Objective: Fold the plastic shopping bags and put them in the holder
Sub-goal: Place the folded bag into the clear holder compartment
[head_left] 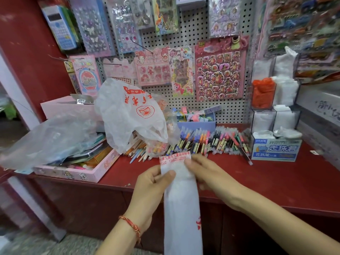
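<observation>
At the red counter (239, 181) we judge ourselves mid-fold: the thin, crinkly white bag (181, 208), flattened to a long narrow strip, hangs over its edge, well apart from the clear boxy holder (276, 100). Our left hand (149, 188) and right hand (207, 173) each pinch its printed top; folding it up small should follow.

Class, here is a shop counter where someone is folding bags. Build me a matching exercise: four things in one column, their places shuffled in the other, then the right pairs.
Things
1. long folded bag
2. loose bag with red print
3. orange bags
4. blue and white box

Places
A. in a compartment of the clear holder, at the right
B. on the red counter, below that holder
C. pinched between left hand and right hand
D. puffed up over the pencils

Pairs: 1-C, 2-D, 3-A, 4-B
</observation>
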`<state>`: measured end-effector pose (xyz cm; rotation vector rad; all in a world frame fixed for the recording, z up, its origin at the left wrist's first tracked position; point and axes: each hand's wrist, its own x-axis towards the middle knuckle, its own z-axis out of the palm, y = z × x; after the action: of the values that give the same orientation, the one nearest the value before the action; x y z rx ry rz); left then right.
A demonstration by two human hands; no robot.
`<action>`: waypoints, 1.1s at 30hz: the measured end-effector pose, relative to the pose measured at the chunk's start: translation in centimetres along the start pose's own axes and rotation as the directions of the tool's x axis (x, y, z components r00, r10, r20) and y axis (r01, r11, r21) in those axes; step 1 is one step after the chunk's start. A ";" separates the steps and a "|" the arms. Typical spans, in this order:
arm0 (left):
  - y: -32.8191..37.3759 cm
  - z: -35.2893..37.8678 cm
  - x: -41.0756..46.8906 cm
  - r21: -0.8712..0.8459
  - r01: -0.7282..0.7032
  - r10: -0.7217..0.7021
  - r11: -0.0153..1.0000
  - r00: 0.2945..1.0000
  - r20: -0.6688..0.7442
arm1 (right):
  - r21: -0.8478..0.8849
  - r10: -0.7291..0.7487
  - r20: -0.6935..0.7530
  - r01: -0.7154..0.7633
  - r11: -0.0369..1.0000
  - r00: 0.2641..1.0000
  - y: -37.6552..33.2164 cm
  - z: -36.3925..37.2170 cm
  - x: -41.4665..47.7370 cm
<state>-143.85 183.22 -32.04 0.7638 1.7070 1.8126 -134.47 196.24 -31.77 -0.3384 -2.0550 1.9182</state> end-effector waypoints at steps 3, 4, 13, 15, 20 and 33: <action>-0.1 0.2 -0.1 -0.008 -0.008 0.008 1.000 0.999 -0.047 | -0.072 -0.078 0.038 0.080 0.994 0.996 0.5 0.2 -0.5; -0.1 0.3 -0.2 -0.013 -0.004 0.003 1.000 0.998 -0.058 | -0.046 -0.096 -0.007 0.095 0.994 0.995 0.7 0.2 -0.5; -0.6 0.3 -0.1 -0.255 0.241 -0.258 0.936 0.965 -0.034 | 0.207 -0.037 -0.197 0.078 0.975 0.980 1.6 1.2 -0.2; -0.4 0.6 0.1 -0.347 0.282 -0.309 0.895 0.951 -0.024 | 0.231 -0.017 -0.220 0.069 0.971 0.975 1.7 1.7 -0.1; 0.3 0.7 -0.3 -0.218 0.250 -0.244 0.943 0.968 0.055 | 0.080 -0.057 -0.209 0.075 0.994 0.976 1.5 1.6 0.2; 0.8 -0.6 0.0 0.143 -0.118 0.134 0.983 0.985 -0.105 | 0.202 -0.009 -0.097 0.029 0.979 0.995 0.9 1.1 0.0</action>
<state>-144.25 182.77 -31.24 0.8564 1.9122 1.8701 -134.91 195.32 -32.72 -0.3526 -1.7769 2.0370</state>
